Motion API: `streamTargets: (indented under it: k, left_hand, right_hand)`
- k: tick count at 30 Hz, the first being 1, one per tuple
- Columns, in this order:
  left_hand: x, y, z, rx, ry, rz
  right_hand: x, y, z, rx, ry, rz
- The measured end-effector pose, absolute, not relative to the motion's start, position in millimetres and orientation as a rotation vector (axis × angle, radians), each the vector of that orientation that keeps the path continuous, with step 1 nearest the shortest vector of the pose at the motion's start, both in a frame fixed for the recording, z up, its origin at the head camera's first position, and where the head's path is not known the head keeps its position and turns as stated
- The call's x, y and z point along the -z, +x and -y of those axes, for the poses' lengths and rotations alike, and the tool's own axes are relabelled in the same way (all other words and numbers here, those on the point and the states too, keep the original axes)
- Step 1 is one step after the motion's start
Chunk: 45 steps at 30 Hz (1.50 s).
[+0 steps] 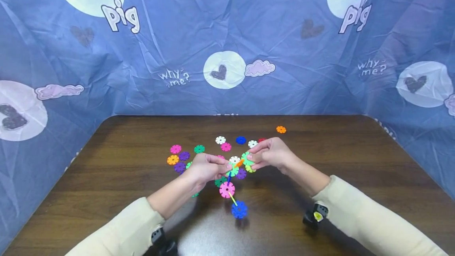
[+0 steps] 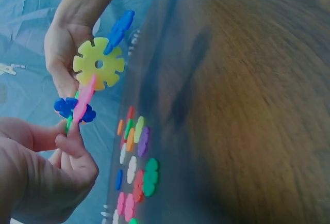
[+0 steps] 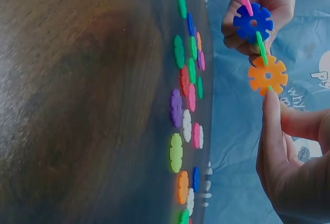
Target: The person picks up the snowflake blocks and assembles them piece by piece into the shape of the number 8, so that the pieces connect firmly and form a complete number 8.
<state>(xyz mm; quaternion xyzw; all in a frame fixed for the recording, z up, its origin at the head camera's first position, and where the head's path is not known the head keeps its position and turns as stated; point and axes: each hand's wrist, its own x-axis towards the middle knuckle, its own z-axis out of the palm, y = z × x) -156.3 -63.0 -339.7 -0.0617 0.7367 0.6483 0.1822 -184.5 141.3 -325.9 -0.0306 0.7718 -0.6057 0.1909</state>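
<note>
Head view: both forearms are extended forward over the table (image 1: 117, 177), angled toward each other. A light green disc (image 1: 233, 170) is pinched by the left hand (image 1: 207, 168), another green disc (image 1: 246, 158) by the right hand (image 1: 273, 154); the two are linked by an orange disc (image 1: 239, 163), and the chain is hung down to a blue disc (image 1: 239, 209). Left wrist view: thumb and fingers are narrowed on the edge-on disc. Right wrist view: the right fingertips are brought together at the orange disc's rim.
</note>
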Motion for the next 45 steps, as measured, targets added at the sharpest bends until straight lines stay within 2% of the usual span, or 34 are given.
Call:
streamTargets:
  k: [13, 23, 45]
  left_hand:
    - [335, -159, 61, -1.93, -0.233, -1.995]
    - [340, -147, 63, -1.883, -0.106, -1.926]
    - [350, -155, 58, -1.901, -0.186, -1.921]
  right_hand:
    - [324, -197, -139, 1.788, 0.006, -2.118]
    - [325, -199, -141, 1.764, 0.05, -1.92]
    - [337, -196, -130, 1.595, -0.083, -1.894]
